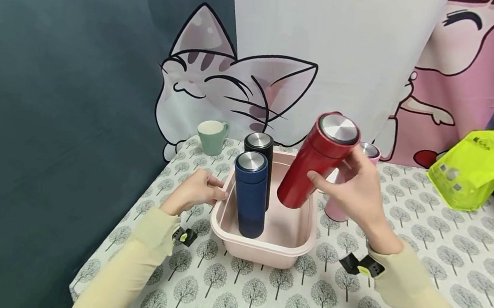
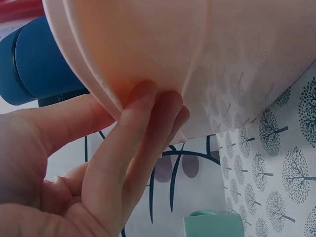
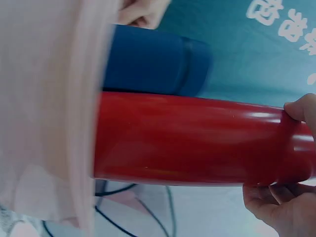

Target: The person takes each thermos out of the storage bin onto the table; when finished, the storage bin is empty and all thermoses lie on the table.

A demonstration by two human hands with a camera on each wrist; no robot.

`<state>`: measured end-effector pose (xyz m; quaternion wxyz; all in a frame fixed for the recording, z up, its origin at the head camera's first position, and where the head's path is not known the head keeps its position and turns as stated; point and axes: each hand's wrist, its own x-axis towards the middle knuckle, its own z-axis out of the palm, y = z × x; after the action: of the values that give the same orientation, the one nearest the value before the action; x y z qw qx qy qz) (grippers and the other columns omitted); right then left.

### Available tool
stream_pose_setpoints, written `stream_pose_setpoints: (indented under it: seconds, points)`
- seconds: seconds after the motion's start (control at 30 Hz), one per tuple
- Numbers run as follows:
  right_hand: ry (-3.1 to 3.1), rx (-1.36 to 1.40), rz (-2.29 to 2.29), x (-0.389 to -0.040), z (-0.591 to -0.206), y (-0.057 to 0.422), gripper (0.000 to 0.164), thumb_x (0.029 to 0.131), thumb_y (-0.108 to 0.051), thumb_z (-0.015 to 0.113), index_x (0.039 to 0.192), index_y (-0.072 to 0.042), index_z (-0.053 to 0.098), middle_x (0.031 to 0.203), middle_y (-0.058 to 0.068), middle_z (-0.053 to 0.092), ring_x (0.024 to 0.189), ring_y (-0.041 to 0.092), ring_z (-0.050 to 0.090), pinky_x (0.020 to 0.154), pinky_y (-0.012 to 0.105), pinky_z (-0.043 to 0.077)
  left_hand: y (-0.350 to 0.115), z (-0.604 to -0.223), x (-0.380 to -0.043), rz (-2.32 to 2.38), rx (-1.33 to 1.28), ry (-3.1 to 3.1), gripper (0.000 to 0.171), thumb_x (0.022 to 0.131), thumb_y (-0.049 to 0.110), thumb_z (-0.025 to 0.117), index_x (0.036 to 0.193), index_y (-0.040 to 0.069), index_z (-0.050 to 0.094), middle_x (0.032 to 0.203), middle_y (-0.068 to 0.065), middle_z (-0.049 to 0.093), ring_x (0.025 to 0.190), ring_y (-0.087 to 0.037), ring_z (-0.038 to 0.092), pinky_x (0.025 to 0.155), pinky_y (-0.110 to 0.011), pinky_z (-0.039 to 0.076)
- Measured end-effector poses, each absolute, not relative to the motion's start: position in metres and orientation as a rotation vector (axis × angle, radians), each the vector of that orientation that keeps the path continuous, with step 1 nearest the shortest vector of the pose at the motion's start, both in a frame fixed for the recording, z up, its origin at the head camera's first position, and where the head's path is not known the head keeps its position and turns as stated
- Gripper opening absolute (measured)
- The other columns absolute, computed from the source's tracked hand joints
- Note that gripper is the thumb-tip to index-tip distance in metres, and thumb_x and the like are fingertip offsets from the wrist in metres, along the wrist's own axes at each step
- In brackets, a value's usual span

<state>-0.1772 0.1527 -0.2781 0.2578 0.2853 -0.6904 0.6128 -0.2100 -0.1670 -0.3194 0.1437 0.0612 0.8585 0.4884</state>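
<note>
My right hand (image 1: pixel 354 188) grips a red thermos flask (image 1: pixel 314 163) with a silver-topped lid, held tilted over the right part of a pale pink basin (image 1: pixel 260 246). In the right wrist view the lower end of the red flask (image 3: pixel 187 140) passes behind the basin's rim. With thumb and fingers my left hand (image 1: pixel 198 189) pinches the basin's left rim; the left wrist view shows the fingers (image 2: pixel 121 153) against the outer wall. Inside the basin a blue thermos flask (image 1: pixel 249 194) stands upright, and a black thermos flask (image 1: pixel 260 143) stands behind it, partly hidden.
A pink thermos flask (image 1: pixel 336 209) stands right of the basin, partly behind my right hand. A green mug (image 1: pixel 212 138) sits at the table's back left. On the right lies a bright yellow-green pouch (image 1: pixel 471 167). A tree-patterned cloth (image 1: pixel 254 295) covers the table.
</note>
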Motion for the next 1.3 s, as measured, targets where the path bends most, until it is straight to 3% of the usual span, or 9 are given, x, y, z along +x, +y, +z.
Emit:
stream_pose_setpoints:
  seconds: [0.27,0.5,0.73,1.3]
  points:
    - [-1.866,0.655,1.659,-0.153,-0.257,0.17,0.066,0.067,0.017,0.077,0.128,-0.003,0.059,0.118,0.007,0.064,0.104,0.018,0.062,0.089,0.017,0.055,-0.168,-0.32,-0.21,1.429,0.174,2.47,0.035,0.087,0.005,0.07,0.117,-0.012,0.064,0.115,-0.026,0.068,0.088,-0.029,0.073,0.086,-0.036,0.061]
    - [-1.756,0.714,1.698,-0.145,-0.26,0.187,0.065,0.063,0.025,0.073,0.124,0.006,0.059,0.116,0.01,0.064,0.103,0.02,0.06,0.093,0.018,0.054,-0.166,-0.324,-0.209,1.422,0.169,2.475,0.036,0.086,0.005,0.07,0.117,-0.011,0.064,0.111,-0.025,0.07,0.085,-0.028,0.073,0.084,-0.037,0.062]
    - [-1.71,0.712,1.704,-0.141,-0.264,0.203,0.066,0.061,0.03,0.069,0.123,0.012,0.057,0.114,0.014,0.064,0.098,0.02,0.061,0.088,0.019,0.055,-0.167,-0.323,-0.21,1.422,0.182,2.463,0.034,0.086,0.005,0.069,0.116,-0.01,0.066,0.11,-0.023,0.07,0.09,-0.029,0.073,0.085,-0.037,0.061]
    - [-2.145,0.407,1.314,-0.15,-0.312,0.235,0.074,0.063,0.018,0.081,0.129,-0.005,0.058,0.118,-0.005,0.062,0.109,0.004,0.06,0.094,0.008,0.049,-0.167,-0.321,-0.211,1.403,0.163,2.468,0.035,0.086,0.005,0.07,0.117,-0.01,0.065,0.112,-0.024,0.07,0.089,-0.03,0.073,0.085,-0.037,0.061]
